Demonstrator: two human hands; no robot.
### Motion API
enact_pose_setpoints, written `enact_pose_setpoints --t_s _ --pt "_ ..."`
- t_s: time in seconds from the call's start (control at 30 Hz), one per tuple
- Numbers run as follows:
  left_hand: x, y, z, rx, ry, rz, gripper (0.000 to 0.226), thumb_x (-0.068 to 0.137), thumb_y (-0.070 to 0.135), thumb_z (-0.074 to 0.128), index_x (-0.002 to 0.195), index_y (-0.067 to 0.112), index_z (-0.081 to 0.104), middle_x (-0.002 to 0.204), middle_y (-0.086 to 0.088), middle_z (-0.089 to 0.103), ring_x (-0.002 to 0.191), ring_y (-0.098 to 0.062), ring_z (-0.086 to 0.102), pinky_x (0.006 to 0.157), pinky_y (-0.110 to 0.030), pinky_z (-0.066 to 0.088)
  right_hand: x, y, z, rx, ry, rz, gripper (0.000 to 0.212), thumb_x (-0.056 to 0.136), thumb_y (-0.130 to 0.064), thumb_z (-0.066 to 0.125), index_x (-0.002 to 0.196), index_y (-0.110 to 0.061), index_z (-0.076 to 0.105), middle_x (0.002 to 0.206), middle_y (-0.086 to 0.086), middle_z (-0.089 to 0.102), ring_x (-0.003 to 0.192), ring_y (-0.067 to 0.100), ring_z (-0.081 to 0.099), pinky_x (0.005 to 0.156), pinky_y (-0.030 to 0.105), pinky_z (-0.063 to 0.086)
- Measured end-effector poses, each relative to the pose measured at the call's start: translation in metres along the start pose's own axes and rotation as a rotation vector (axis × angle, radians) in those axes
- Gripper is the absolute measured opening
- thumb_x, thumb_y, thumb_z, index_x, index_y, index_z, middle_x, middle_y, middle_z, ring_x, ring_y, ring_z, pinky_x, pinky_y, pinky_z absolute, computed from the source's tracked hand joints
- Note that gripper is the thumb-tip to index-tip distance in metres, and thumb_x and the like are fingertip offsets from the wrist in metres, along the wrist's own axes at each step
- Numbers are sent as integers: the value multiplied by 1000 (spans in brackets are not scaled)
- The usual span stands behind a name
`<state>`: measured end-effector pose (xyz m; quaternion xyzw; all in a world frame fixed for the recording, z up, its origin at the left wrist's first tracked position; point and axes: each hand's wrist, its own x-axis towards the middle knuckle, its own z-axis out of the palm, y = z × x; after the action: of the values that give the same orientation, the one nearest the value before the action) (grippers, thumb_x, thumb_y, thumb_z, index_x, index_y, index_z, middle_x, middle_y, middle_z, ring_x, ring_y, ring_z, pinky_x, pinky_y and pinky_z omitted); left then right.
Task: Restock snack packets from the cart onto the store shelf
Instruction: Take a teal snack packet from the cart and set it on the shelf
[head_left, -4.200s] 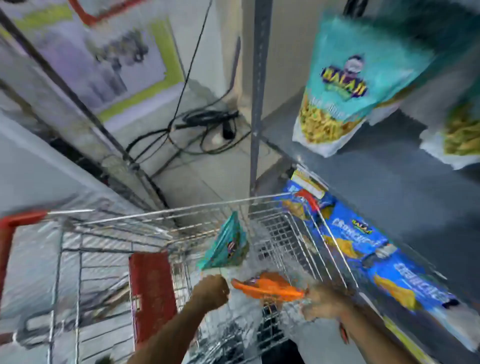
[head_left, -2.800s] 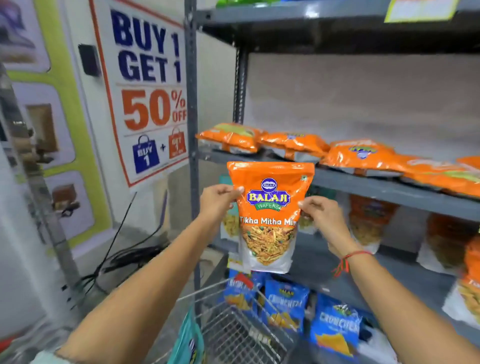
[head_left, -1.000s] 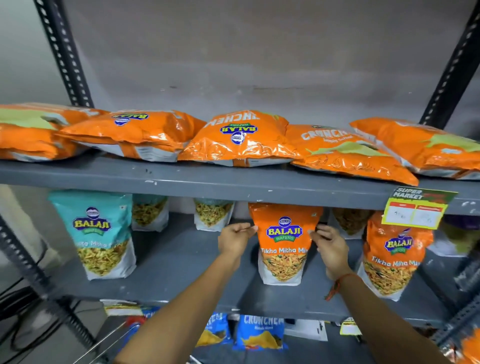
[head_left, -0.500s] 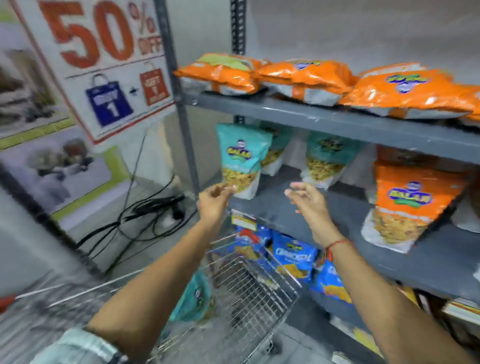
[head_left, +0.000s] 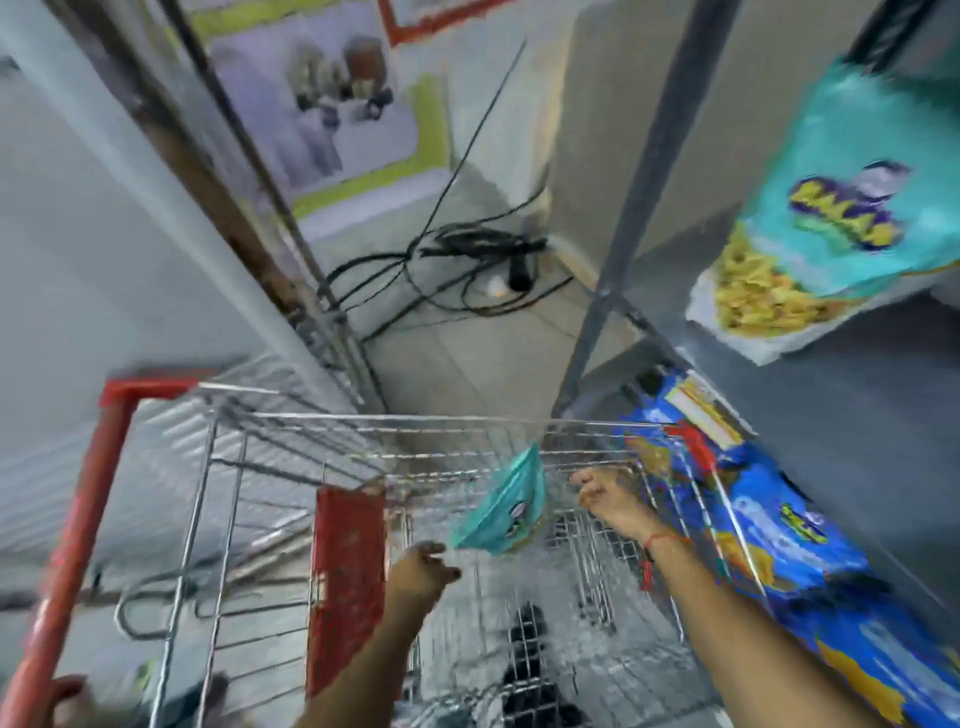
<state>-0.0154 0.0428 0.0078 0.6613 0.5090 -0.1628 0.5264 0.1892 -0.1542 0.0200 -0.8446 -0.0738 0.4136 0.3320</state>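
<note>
A teal snack packet (head_left: 504, 512) stands on edge inside the wire cart (head_left: 415, 419), leaning on its far wall. My left hand (head_left: 423, 571) is down in the cart just left of the packet's lower corner, fingers loosely apart and holding nothing. My right hand (head_left: 608, 493) is close to the packet's right side, fingers half curled and empty. The grey store shelf (head_left: 857, 415) runs along the right, with another teal packet (head_left: 841, 218) standing on it. The image is blurred by motion.
Blue snack packets (head_left: 753, 525) fill the lower shelf beside the cart's right side. The cart has a red handle (head_left: 78, 519) and a red seat flap (head_left: 348, 582). Black cables (head_left: 467, 260) lie on the floor past the shelf upright (head_left: 639, 208).
My view has swung from the shelves down to the cart. Both empty hands have dropped from shelf height into the cart, beside the teal packet.
</note>
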Motion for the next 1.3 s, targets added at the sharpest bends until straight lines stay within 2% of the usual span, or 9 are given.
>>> enact_pose_setpoints --t_s 0.13,0.37,0.57,0.8,0.9,1.0,1.07,1.2,1.3 --pt "4 -3 42 -94 29 -33 31 71 17 81 92 13 60 72 4 61 63 0 60 54 -8 43 57 2 23 -98 -94 -81 41 83 -1 58 124 -9 55 121 17 64 112 35 61 97 40 48" --pt "20 8 73 -206 260 -101 23 77 28 76 92 11 70 83 -5 75 77 -21 71 70 -43 61 93 21 45 -148 -25 -215 7 79 -16 69 84 -12 72 85 8 74 75 21 70 73 44 58" --pt "20 11 72 -174 319 -57 11 84 14 67 92 8 71 80 -5 73 72 -21 66 55 -26 49 75 39 42 -53 59 -217 7 78 -13 70 75 -7 70 85 10 74 73 22 70 71 47 59" --pt "17 21 62 -114 203 240 33 73 46 61 84 16 68 87 -13 75 87 -33 70 77 -50 57 -8 39 4 79 260 -191 29 76 -21 72 53 -15 55 53 -2 60 56 6 51 56 34 45" --pt "-20 67 52 -128 103 391 21 84 37 63 74 19 62 78 -9 70 78 -27 67 71 -41 53 -58 26 -20 115 401 -213 45 77 -12 72 43 -24 45 44 -18 57 45 -8 47 50 18 37" --pt "-47 101 45 -105 17 622 29 84 46 58 82 19 66 84 -11 75 83 -29 70 73 -41 55 -112 19 -45 181 530 -252 31 76 -28 72 55 -8 60 57 0 70 51 0 51 58 36 50" --pt "-64 125 39 -125 -31 737 30 81 47 58 71 19 63 76 -14 74 72 -28 70 66 -40 53 -147 15 -60 183 626 -325 43 72 -43 67 67 0 65 65 19 70 58 12 57 62 47 51" --pt "-142 194 20 -196 -201 995 26 84 28 63 65 10 62 62 -5 63 61 -13 50 61 -36 41 -249 -35 -87 304 861 -338 27 75 -25 73 60 -5 65 52 4 67 54 6 56 55 32 46" --pt "-188 245 14 -192 -286 1175 42 75 44 62 71 2 63 64 -10 65 62 -13 49 61 -36 42 -314 -63 -107 344 984 -375 19 77 -16 73 63 -6 68 45 -7 63 44 -2 55 53 25 44"
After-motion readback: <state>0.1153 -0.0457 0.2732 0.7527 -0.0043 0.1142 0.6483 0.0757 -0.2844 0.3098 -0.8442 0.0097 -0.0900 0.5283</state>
